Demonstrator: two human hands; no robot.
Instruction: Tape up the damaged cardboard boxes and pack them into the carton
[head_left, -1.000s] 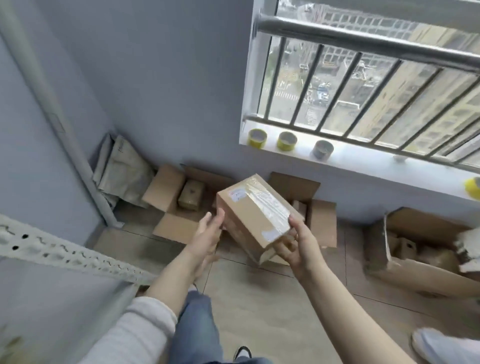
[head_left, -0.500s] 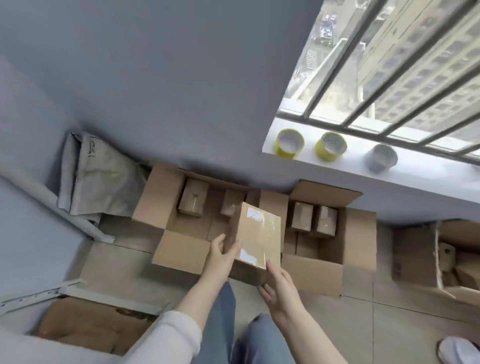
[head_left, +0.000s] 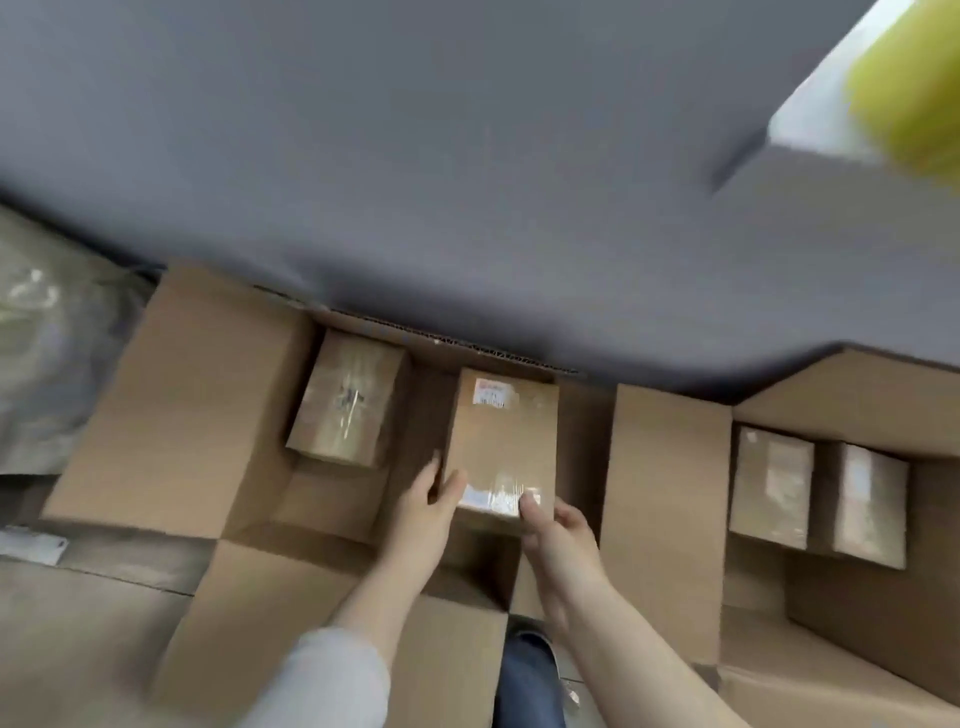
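A small taped cardboard box (head_left: 501, 441) with a white label on top is inside the big open carton (head_left: 176, 405) on the floor, near the carton's back wall. My left hand (head_left: 423, 512) holds its near left corner with the thumb on top. My right hand (head_left: 558, 535) holds its near right edge, thumb on the clear tape. A second small taped box (head_left: 345, 397) stands in the same carton, to the left.
A second open carton (head_left: 667, 499) on the right holds two small taped boxes (head_left: 769, 486) (head_left: 867, 506). A grey wall rises behind both cartons. A yellow tape roll (head_left: 909, 78) sits on the sill at top right. A grey plastic bag (head_left: 47, 332) lies left.
The box has gone from in front of my chest down and forward into the left carton. I have leaned in, so the cartons fill the view.
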